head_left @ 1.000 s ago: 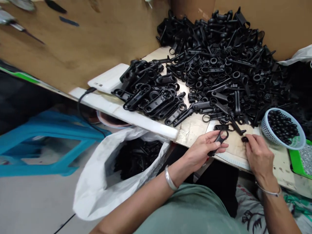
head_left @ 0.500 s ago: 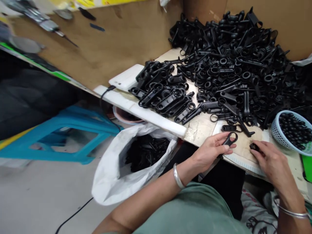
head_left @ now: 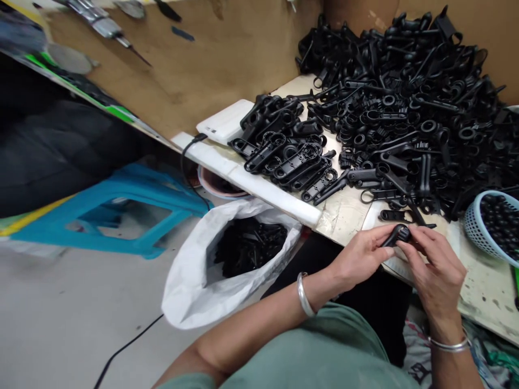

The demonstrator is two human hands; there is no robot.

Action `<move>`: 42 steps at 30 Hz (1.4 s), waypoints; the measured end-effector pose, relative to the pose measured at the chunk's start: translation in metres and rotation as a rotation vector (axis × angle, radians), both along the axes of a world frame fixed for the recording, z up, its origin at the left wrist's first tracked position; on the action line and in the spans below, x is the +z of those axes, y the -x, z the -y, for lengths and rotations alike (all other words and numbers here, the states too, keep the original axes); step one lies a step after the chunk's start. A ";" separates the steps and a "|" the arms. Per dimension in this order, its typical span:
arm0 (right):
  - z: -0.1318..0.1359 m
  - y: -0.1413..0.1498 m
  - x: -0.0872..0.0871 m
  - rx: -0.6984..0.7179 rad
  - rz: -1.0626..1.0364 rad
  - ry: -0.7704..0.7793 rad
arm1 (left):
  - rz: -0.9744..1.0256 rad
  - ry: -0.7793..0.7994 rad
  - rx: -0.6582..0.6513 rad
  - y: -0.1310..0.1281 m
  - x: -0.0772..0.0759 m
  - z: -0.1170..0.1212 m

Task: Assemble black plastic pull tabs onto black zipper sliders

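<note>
My left hand point(head_left: 359, 258) pinches a black plastic arm point(head_left: 389, 240) with a ring at its end, held just above the front edge of the table. Fingers of my right hand point(head_left: 437, 265) are closed on a small ribbed black plastic piece point(head_left: 403, 232), which sits at the arm's ring end. Fingertips partly cover both parts, so I cannot tell how deep the small piece sits in the ring. Just beyond my hands, a flat black arm point(head_left: 395, 216) lies on the table.
A large heap of black plastic parts point(head_left: 389, 102) covers the back of the table. Left of it are stacked black arms point(head_left: 298, 162) and a white box point(head_left: 225, 121). A blue basket point(head_left: 480, 229) of black pieces stands right. Below are a white sack point(head_left: 186, 281) and blue stool point(head_left: 170, 216).
My right hand has moved left with its small ribbed piece and brought it against the ring end of the arm in my left hand. The view has shifted slightly.
</note>
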State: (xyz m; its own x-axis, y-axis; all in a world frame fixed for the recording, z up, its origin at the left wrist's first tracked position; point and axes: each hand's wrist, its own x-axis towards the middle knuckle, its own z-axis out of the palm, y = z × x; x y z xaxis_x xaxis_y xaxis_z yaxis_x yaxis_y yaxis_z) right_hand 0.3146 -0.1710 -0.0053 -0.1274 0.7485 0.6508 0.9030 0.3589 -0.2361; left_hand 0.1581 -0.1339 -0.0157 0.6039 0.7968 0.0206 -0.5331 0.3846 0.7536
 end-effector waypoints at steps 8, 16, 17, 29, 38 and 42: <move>0.003 0.007 0.003 0.010 0.022 -0.035 | -0.346 -0.438 0.059 0.010 -0.002 0.003; 0.021 0.008 -0.001 -0.027 -0.241 0.195 | -0.618 -0.643 0.077 0.018 0.005 0.007; 0.025 0.006 -0.001 -0.030 -0.322 0.254 | -0.668 -0.663 0.074 0.018 0.005 0.007; 0.020 0.019 -0.016 -0.189 -0.691 0.493 | -0.769 -0.888 0.276 0.016 -0.005 0.017; -0.011 -0.035 -0.001 -0.265 -0.051 0.141 | -1.247 -1.391 1.063 0.092 0.027 -0.041; -0.019 -0.063 -0.014 -0.281 0.097 0.308 | -1.476 -1.105 1.102 0.128 0.039 -0.093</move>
State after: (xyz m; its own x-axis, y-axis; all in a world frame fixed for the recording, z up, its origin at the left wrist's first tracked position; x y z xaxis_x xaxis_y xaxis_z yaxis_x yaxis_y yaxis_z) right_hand 0.3779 -0.1519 -0.0190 0.0591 0.9203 0.3866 0.9790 0.0222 -0.2025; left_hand 0.0297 -0.0413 0.0237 0.0307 0.7389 0.6731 0.8591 -0.3637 0.3601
